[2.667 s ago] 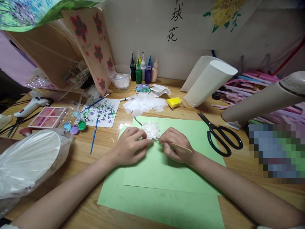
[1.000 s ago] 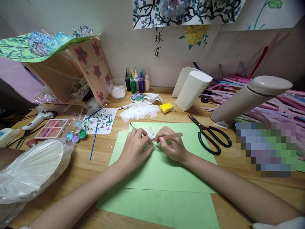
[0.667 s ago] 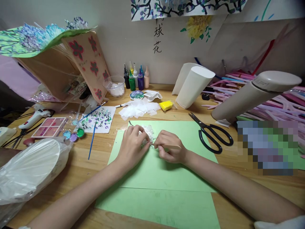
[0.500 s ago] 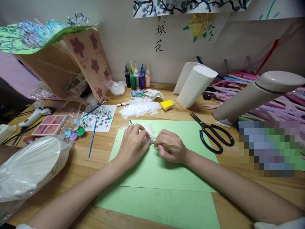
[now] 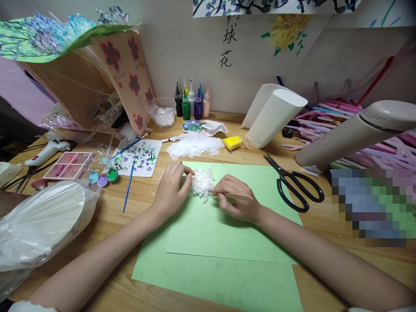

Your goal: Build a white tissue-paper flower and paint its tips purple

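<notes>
**Two hands close on the tissue puff**

Centre frame: a fluffy white tissue-paper puff (image 5: 203,181) sits on the light-green paper sheet (image 5: 227,225). The left hand (image 5: 170,188) lies at its left, fingers pinched on the puff's edge, apparently pinning it in place. The right hand (image 5: 235,197) has its fingers clenched round a thin wooden stick (image 5: 242,197), held low like a pen, tip at the puff's right side for fine work, it seems. Black scissors (image 5: 297,186) lie to the right on the wooden desk (image 5: 143,190), with a heap of white tissue squares (image 5: 195,146) above.
</notes>
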A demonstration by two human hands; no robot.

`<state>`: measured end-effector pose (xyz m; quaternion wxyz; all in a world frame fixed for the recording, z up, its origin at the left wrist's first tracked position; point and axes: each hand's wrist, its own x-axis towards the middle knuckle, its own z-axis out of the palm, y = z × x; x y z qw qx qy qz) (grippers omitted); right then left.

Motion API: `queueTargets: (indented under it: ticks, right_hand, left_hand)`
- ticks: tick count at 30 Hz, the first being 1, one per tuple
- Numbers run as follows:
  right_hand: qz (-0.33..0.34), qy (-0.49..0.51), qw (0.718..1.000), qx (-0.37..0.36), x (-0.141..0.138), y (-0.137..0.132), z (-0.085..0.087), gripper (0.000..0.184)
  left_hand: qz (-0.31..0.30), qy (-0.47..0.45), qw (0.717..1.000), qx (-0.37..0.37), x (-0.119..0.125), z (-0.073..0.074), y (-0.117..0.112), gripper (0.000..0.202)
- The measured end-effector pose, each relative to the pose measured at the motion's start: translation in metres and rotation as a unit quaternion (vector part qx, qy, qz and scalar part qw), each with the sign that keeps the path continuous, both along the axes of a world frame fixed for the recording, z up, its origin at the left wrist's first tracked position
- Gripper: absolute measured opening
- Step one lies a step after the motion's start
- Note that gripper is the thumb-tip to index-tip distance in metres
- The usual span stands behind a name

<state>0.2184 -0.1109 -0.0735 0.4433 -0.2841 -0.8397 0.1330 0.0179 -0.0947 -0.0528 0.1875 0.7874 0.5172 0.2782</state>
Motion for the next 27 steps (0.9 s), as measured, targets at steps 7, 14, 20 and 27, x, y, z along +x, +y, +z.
queueTargets:
  ticks: [7,14,20,27]
  right_hand:
    - [0.021,-0.025,0.999,-0.002,0.000,-0.001,-0.001,0.020]
    - [0.014,-0.130,0.987,0.093,-0.002,-0.001,-0.002,0.018]
    - [-0.013,-0.165,0.975,0.149,-0.003,-0.001,-0.008,0.014]
    - [-0.041,-0.138,0.974,0.176,0.009,0.000,-0.009,0.015]
  left_hand:
    - [0.041,-0.006,0.997,-0.062,-0.006,-0.014,0.006,0.014]
    - [0.034,0.015,0.998,-0.056,-0.005,-0.012,0.007,0.015]
    - [0.030,0.045,0.997,-0.048,-0.007,-0.015,0.009,0.017]
    - [0.048,0.068,0.995,-0.050,-0.008,-0.015,0.014,0.022]
